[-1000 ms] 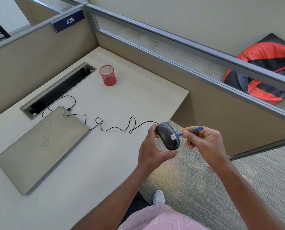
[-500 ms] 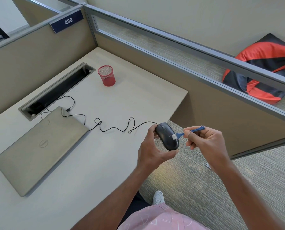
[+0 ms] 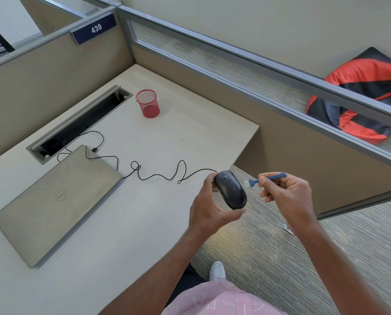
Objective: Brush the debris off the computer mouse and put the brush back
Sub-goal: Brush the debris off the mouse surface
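A black wired computer mouse is held up past the desk's right edge by my left hand, fingers wrapped around its sides. My right hand pinches a small blue brush by its handle. The white bristles point left and sit just off the mouse's right side, with a small gap between them. The mouse's black cable trails left across the desk toward the laptop. A red mesh cup stands upright at the back of the desk.
A closed grey laptop lies on the beige desk at left. An open cable trough runs along the back partition. A red and black bag lies beyond the right partition. Carpet floor is under my hands.
The brush has pulled right, off the mouse surface, so its bristles now sit clear of the mouse. My left hand still holds the mouse in about the same place.
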`<state>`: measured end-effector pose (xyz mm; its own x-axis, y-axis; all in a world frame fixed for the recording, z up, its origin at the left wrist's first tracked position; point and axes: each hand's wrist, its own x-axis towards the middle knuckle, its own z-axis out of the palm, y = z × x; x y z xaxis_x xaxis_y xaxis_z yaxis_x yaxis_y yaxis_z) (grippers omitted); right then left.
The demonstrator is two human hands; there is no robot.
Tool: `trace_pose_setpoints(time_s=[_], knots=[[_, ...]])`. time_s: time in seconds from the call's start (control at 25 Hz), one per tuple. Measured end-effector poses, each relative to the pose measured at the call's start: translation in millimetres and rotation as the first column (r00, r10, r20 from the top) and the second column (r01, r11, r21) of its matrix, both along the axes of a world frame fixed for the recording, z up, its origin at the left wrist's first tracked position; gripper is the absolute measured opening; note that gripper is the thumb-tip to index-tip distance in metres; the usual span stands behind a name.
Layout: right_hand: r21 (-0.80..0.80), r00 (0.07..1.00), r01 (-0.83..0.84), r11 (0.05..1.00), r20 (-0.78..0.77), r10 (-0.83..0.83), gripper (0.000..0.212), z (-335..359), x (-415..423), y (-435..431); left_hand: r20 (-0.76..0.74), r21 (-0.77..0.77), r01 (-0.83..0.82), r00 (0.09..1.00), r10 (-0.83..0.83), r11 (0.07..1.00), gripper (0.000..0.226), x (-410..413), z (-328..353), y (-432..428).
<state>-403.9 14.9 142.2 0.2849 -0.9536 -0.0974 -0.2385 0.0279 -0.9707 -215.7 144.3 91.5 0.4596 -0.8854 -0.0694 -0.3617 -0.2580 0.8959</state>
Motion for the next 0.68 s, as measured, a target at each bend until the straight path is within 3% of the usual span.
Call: trace_pose_setpoints(time_s=[0.12, 0.36, 0.68], knots=[[0.006, 0.999, -0.011, 1.000, 0.040, 0.011, 0.003, 4, -1, 5, 0.000, 0.002, -0.006, 1.000, 0.006, 1.000, 0.111, 2, 1, 0], [0.029, 0.960, -0.269, 0.963, 0.084, 0.266, 0.008, 7, 10, 28, 0.009, 0.008, -0.015, 1.000, 0.015, 1.000, 0.107, 1, 2, -2], [0.080, 0.965, -0.262, 0.962, 0.028, 0.261, 0.014, 2, -16, 20, 0.003, -0.010, -0.023, 1.000, 0.024, 1.000, 0.110, 4, 0, 1]])
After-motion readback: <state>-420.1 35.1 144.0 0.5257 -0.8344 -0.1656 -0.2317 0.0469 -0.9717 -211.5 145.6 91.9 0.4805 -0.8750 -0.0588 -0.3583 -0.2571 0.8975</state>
